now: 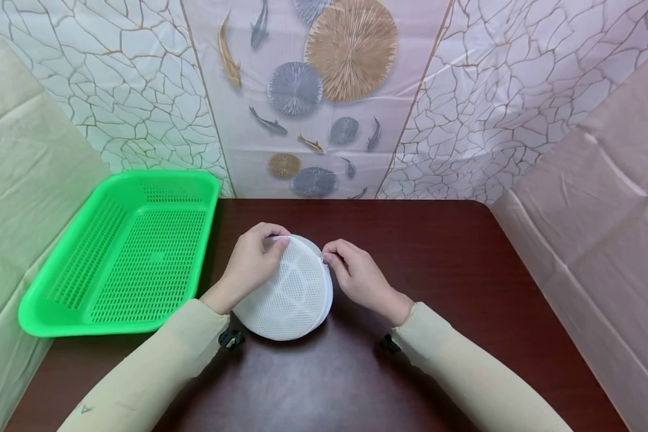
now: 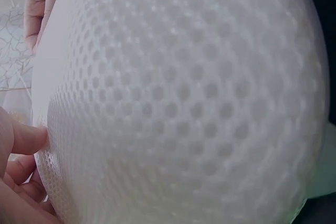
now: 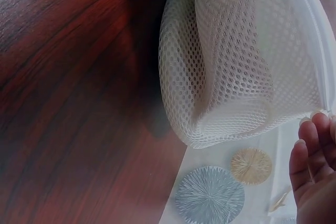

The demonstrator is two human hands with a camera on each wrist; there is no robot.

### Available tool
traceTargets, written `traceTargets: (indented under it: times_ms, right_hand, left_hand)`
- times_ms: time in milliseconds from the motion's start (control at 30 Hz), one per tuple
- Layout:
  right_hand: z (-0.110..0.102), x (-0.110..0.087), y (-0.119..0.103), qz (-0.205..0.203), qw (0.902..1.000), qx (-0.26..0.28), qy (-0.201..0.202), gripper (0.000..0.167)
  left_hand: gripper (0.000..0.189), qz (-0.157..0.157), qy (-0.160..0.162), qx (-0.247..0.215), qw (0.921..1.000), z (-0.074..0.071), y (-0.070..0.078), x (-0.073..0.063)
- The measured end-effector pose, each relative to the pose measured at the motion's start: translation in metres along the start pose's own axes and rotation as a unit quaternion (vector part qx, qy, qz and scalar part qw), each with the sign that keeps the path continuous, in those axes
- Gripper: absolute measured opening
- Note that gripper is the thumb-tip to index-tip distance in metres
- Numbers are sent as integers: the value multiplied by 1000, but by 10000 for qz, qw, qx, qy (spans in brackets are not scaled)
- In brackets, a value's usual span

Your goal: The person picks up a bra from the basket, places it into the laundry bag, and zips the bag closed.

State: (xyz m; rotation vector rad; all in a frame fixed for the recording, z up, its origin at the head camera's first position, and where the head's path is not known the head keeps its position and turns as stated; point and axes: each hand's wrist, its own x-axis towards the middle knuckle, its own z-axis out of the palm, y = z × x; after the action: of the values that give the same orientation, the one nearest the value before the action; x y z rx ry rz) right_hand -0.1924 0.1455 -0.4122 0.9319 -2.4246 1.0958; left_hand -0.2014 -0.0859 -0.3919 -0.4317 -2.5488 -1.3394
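A round white mesh laundry bag (image 1: 291, 294) is held up over the table in the head view, its flat honeycomb face toward me. My left hand (image 1: 254, 258) pinches its top edge between thumb and fingers. At the upper right rim, my right hand (image 1: 359, 276) pinches the edge where a white band (image 3: 315, 30) runs round the bag. The mesh side (image 3: 231, 61) bulges and folds in the right wrist view. Mesh fills most of the left wrist view, the left thumb (image 2: 29, 139) pressed on its edge. Whatever the right fingertips grip is too small to make out.
A green plastic basket (image 1: 207, 240) with slotted sides stands at the left of the dark red-brown table (image 1: 437, 252). Patterned sheeting (image 1: 302, 144) hangs along the back edge, and plain beige sheeting (image 1: 588, 198) lines the sides.
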Motion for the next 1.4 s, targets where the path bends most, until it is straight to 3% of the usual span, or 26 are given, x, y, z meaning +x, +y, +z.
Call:
traceTargets:
  times_ms: [233, 467, 700, 867, 1000, 1167, 1300, 1400]
  right_hand:
    - [-1, -1, 2, -5, 10000, -18, 38, 4]
    - [-2, -3, 5, 33, 10000, -10, 20, 4]
    - [-1, -4, 7, -69, 9999, 29, 91, 4]
    - [-2, -3, 8, -36, 10000, 30, 83, 4]
    - [-2, -2, 8, -60, 9999, 63, 94, 4]
    - [-1, 0, 6, -115, 9999, 40, 84, 5]
    - [-1, 0, 4, -135, 9999, 35, 67, 5]
    - [0, 1, 3, -111, 9999, 40, 52, 5]
  left_hand:
    - [6, -12, 97, -74, 9999, 0, -2, 2]
    - [8, -296, 84, -135, 9994, -1, -2, 1]
    - [10, -420, -199, -259, 9986, -4, -1, 1]
    - [20, -191, -612, -331, 9974, -4, 3, 2]
    - [27, 150, -871, -35, 9961, -3, 7, 2]
    - [27, 659, -941, 569, 9917, 1, 9, -1]
    - [21, 874, -942, 783, 9886, 3, 12, -1]
    - [16, 863, -910, 847, 9885, 3, 12, -1]
